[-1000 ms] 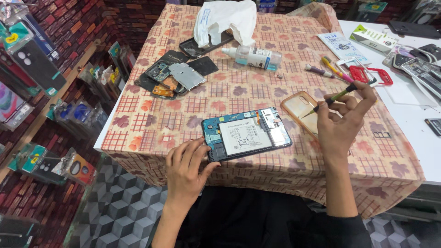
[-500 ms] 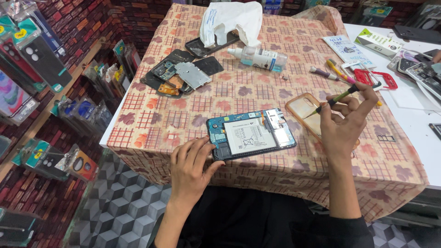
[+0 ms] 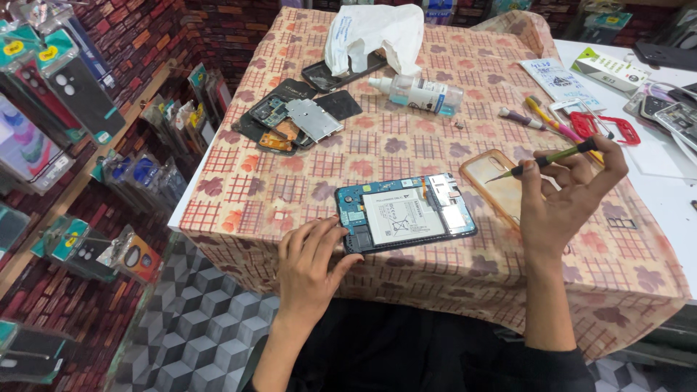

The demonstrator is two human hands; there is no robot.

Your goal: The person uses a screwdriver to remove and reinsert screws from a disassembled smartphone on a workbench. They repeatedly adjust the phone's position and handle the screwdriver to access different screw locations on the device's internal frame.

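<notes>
Opened tablet [image 3: 405, 214] lies flat on counter [image 3: 305, 174], near front edge, back cover off, battery and blue board exposed; whether screws remain, cannot tell. Long axis runs left-right, slightly tilted up to right. Left hand [image 3: 308, 265] rests at tablet's left end, fingers spread, steadying frame, gripping nothing. Right hand [image 3: 566, 196] raised right of tablet, fingers pinched on green-handled screwdriver [image 3: 548, 159], tip pointing left toward amber phone case [image 3: 494, 185]. Removed parts pile [image 3: 290, 120] well apart at far left.
</notes>
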